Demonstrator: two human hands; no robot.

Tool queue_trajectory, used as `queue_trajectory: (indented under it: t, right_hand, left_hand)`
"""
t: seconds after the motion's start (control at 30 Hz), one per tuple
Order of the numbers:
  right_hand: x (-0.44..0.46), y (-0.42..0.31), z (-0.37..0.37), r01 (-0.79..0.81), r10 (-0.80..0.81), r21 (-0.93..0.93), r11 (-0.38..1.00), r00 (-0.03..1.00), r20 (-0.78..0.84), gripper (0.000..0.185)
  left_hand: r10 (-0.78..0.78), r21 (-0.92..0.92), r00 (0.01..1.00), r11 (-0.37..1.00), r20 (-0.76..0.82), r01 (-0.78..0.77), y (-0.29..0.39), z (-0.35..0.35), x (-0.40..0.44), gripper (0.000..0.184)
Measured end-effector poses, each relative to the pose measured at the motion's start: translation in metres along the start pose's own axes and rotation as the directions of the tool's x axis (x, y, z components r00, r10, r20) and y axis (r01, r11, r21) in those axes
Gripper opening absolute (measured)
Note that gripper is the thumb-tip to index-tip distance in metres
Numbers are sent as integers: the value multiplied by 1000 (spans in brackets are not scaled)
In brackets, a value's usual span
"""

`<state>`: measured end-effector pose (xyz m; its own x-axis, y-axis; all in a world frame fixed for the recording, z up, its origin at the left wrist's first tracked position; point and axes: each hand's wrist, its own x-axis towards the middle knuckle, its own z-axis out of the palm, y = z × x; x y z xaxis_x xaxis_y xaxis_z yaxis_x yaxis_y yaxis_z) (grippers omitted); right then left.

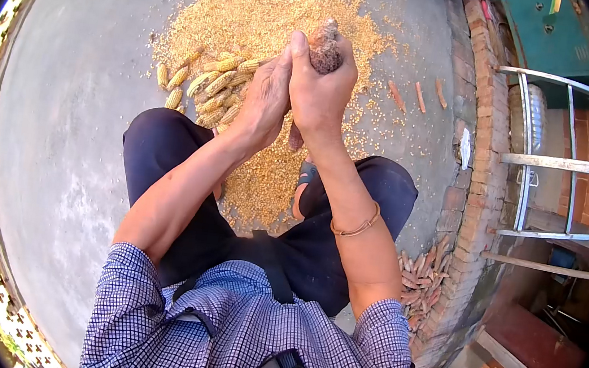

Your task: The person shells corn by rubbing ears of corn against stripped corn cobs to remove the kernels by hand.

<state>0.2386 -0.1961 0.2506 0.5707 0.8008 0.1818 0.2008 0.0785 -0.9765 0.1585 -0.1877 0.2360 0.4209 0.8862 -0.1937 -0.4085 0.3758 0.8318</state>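
My right hand [323, 93] is wrapped round a reddish-brown corn cob [324, 55], whose pale tip sticks up past the fingers. Pressed against it from the left is my left hand [268, 97], its fingers close together; what they hold, if anything, is hidden. Another reddish piece [295, 137] shows just below the two hands. Loose yellow kernels [233, 17] spread over the floor behind and beneath the hands. Several whole yellow corn ears [218, 88] lie in a heap left of my left hand.
Three bare cobs [421, 97] lie apart on the grey floor [80, 87] to the right. More bare cobs [423, 282] are piled by a low brick edge [483, 169]. Beyond it is a metal ladder [562, 164]. My bent knees flank the kernels.
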Motion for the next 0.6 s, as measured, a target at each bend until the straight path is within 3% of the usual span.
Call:
queue_trajectory:
  t: [0.03, 0.07, 0.3, 0.5, 0.6]
  right_hand:
    - [-1, 0, 1, 7, -10, -68, 998, 999, -47, 31]
    - [-2, 6, 6, 65, -67, -26, 998, 990, -121, 29]
    - [-1, 6, 7, 46, -52, -36, 998, 980, -193, 31]
    - [12, 7, 0, 21, -29, -46, 999, 983, -180, 38]
    - [18, 1, -6, -98, 100, 64, 993, 995, -23, 37]
  left_hand:
    - [12, 6, 1000, 1000, -16, -12, -3, 1, 2, 52]
    - [-108, 25, 993, 994, 55, 106, 1, -6, 1, 47]
    - [-56, 126, 992, 991, 115, 42, 2, -11, 1, 51]
    - [-182, 15, 945, 983, 271, 185, 6, -23, -1, 52]
    - [-176, -65, 966, 979, 187, 191, 6, -20, 1, 49]
